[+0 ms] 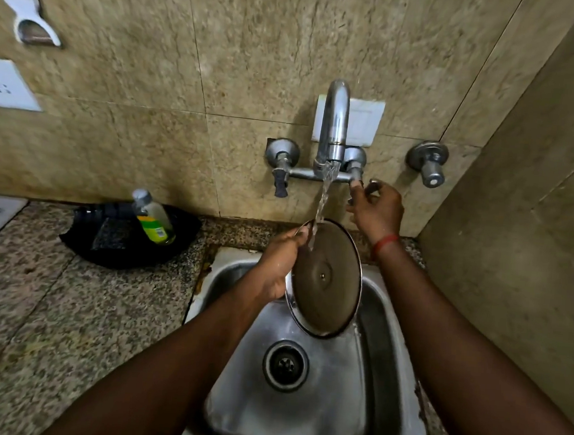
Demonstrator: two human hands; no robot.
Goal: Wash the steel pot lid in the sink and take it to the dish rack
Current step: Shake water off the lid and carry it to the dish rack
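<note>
The round steel pot lid (325, 282) is held tilted on edge above the steel sink (298, 410), its underside facing me. My left hand (280, 261) grips the lid by its upper left rim. A thin stream of water runs from the curved tap (334, 125) and strikes the lid's top edge beside my fingers. My right hand (375, 209) is raised to the right tap handle (356, 169), fingers pinched on it. No dish rack is in view.
A black tray (132, 239) holding a green-labelled soap bottle (153, 217) sits on the granite counter left of the sink. A second valve (429, 163) juts from the wall at right. The side wall stands close on the right. The drain (286, 365) lies below the lid.
</note>
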